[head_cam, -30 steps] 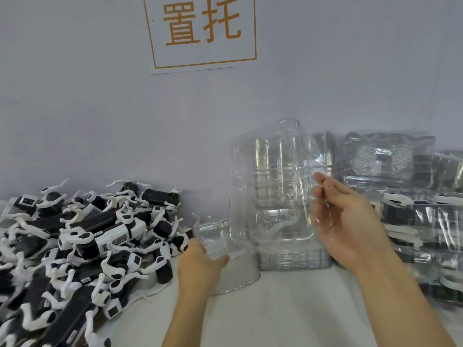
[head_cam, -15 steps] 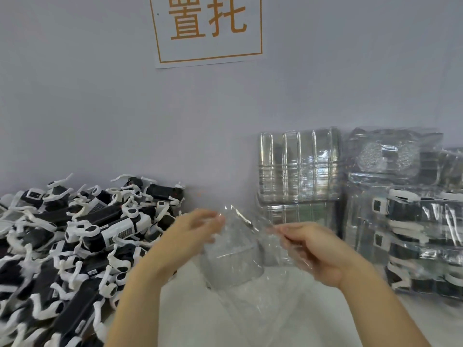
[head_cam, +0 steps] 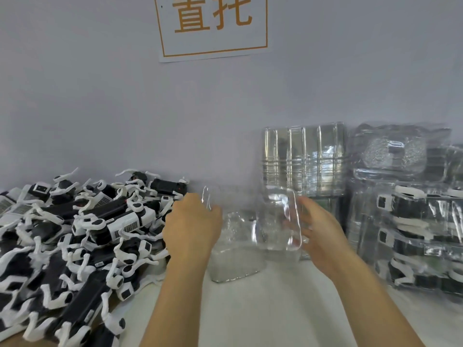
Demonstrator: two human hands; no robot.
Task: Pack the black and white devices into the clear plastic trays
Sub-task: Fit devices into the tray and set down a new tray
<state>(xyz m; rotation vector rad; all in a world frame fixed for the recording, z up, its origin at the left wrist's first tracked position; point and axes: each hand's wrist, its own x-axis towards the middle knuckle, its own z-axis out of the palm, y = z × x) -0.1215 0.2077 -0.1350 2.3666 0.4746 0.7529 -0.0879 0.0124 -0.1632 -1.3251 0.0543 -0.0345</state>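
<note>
Head view: fingers (head_cam: 309, 222) of the right hand (head_cam: 323, 231) curl behind one end of a clear, moulded plastic tray (head_cam: 253, 231); the left hand (head_cam: 193, 226) grips the other end. Exact finger contact is hard to make out through glare. The tray sits above the white tabletop (head_cam: 263, 311), long axis left-right, outline indistinct. A heap of black and white devices (head_cam: 75, 236) lies left, cut off by the frame edge. Stacked clear trays (head_cam: 304, 159) stand behind.

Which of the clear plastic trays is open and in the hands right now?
The opened clear plastic tray in the middle, held by the left hand and right hand. The empty tray stack and the packed trays stand untouched.
</note>
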